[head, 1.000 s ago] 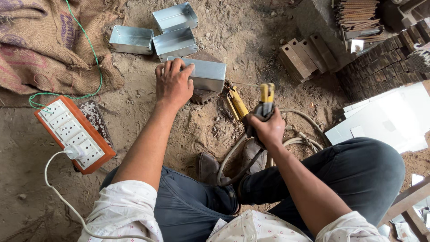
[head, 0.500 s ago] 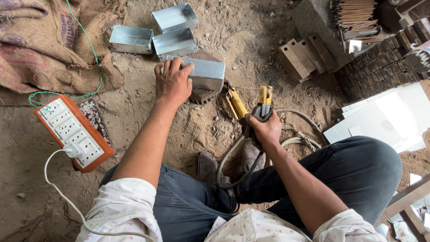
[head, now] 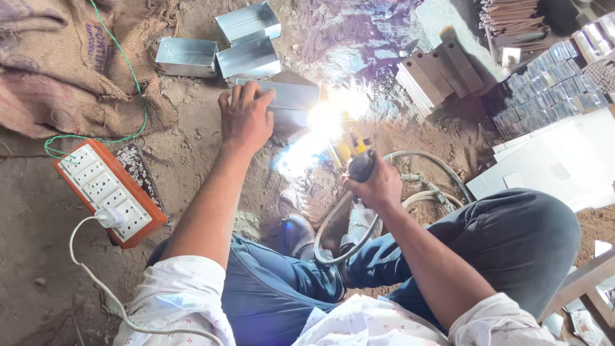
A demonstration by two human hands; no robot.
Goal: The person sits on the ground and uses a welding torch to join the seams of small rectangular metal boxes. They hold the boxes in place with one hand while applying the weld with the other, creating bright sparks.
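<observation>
Down on the dirt floor: a person sits with legs folded, welding sheet-metal boxes right on the ground.
Step in hand: looks to me like the weld itself is running. A white flare (head: 327, 118) burns at the near right corner of the metal box (head: 291, 102), so the arc seems lit on that seam.
Left hand: the left hand (head: 245, 118) lies flat, palm down, fingers spread over the left end of the metal box, pressing it to the ground rather than gripping it.
Right hand: the right hand (head: 378, 186) is clenched round the dark handle of the yellow welding holder (head: 355, 154), tip aimed into the flare.
Where the box is: centre, a bit far, just beyond the knees, touching the ground and wedged under the left palm.
Cable: a grey hose-like cable (head: 416, 186) loops from the holder round by the right knee.
Finished-looking pile: three more open metal boxes (head: 246, 38) sit far left, just beyond the one being held, close together.
Other stuff: an orange power strip (head: 106, 192) with a white plug lies near left; a burlap sack (head: 57, 64) is bunched far left; stacked metal strips (head: 435, 74) lie far right.
Next move, my guess: keep the tip steady on that corner and the box pinned flat, fingers well away from the glare. Can't see the seam through the glow, so no idea how much is joined.
</observation>
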